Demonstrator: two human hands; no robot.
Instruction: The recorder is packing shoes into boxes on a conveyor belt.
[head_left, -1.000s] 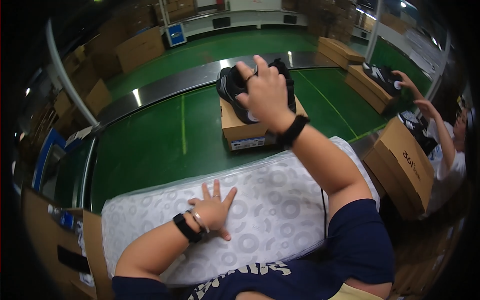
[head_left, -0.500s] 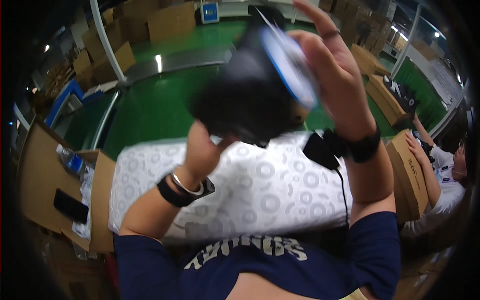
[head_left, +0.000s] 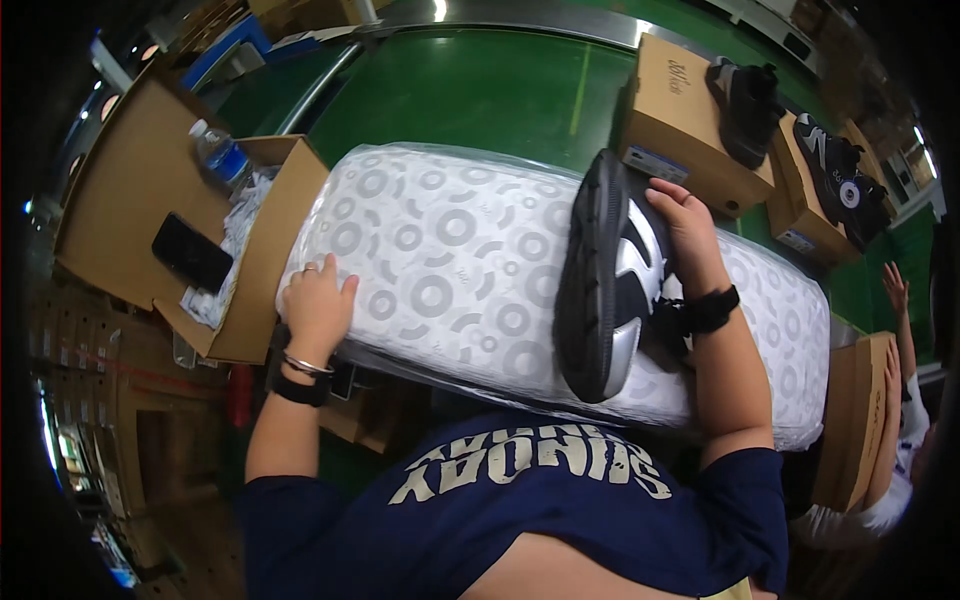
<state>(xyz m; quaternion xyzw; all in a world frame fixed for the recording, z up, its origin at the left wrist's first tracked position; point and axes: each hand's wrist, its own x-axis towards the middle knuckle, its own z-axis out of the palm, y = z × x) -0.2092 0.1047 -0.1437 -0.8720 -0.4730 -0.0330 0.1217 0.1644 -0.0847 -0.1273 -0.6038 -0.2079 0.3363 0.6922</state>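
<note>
A black sneaker with silver and white side panels stands on its side edge, its dark sole turned to the left. My right hand grips it from the right. Beneath it lies a white, plastic-wrapped slab of patterned paper with grey rings and arcs. My left hand, fingers apart, rests at the slab's left end and holds nothing. Both wrists wear black bands, and a silver bangle circles the left one.
At left, an open cardboard box holds crumpled paper, a water bottle and a black phone. Shoe boxes at right carry a black sneaker and another shoe. Another person's arm reaches a cardboard box.
The sneaker has come down from in front of me to the slab's right half. My left hand has let go of it and moved to the slab's left end. My view has turned.
</note>
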